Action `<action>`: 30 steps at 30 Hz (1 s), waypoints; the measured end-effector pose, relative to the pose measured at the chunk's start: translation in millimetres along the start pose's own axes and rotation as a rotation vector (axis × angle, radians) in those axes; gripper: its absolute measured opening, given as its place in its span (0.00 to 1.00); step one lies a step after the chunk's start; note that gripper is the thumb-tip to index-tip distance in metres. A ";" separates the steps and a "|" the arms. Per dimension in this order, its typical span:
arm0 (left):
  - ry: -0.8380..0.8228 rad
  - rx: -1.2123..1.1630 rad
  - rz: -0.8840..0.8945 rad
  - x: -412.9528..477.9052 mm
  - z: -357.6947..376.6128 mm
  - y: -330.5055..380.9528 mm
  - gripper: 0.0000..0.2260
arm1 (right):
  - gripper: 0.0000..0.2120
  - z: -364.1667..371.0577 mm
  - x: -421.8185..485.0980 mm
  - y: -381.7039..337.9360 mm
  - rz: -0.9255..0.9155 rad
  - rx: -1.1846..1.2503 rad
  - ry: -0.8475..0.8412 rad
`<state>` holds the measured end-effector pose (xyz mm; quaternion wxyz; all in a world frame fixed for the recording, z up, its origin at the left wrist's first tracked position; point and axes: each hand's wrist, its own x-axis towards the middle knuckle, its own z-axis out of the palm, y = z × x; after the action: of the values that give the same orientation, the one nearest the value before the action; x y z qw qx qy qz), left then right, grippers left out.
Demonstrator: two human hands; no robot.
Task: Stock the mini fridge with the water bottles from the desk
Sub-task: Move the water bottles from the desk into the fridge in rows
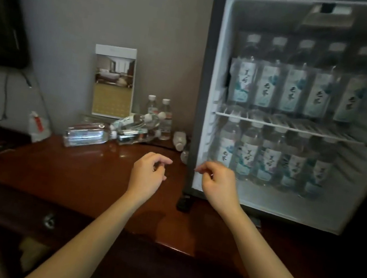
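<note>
Head view: our left hand (148,171) and right hand (217,182) hover above the desk (76,174) before the open mini fridge (203,94), fingers loosely curled, holding nothing. Stocked bottles (291,91) stand in two rows, above and below the wire shelf (287,127); loose water bottles (131,128) lie mostly heaped at the desk's back. We judge ourselves between loads: next, a reach left for another bottle. Room left inside is hard to tell; the fridge's right side is blurred and cut off.

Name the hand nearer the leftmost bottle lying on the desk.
Left. The left hand hangs over the desk right of the lying bottle; the right hand is farther right, before the fridge opening.
</note>
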<state>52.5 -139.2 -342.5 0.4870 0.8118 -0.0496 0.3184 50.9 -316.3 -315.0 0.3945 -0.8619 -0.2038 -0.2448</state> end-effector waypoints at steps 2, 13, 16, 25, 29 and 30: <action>0.002 0.028 -0.036 5.2 -13.5 -19.9 0.18 | 0.14 23.0 7.1 -3.5 0.018 0.037 -0.067; 0.013 0.243 -0.206 52.5 -73.9 -106.5 0.13 | 0.15 130.9 76.5 -30.5 0.029 0.112 -0.303; -0.005 0.315 -0.224 73.6 -87.9 -129.0 0.11 | 0.14 165.8 101.7 -34.9 0.061 0.120 -0.354; -0.013 0.589 -0.378 116.5 -114.8 -194.2 0.27 | 0.13 263.0 147.6 -23.2 0.389 0.401 -0.469; 0.063 0.730 -0.413 140.2 -132.2 -218.4 0.29 | 0.14 288.8 157.3 -25.3 0.522 0.523 -0.477; 0.079 0.777 -0.418 148.5 -136.8 -224.4 0.30 | 0.14 294.6 160.2 -28.0 0.536 0.541 -0.479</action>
<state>193.8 124.3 -384.7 0.2012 0.9144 0.2575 0.2389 240.3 -44.2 -373.0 0.5968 -0.7826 -0.1154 0.1347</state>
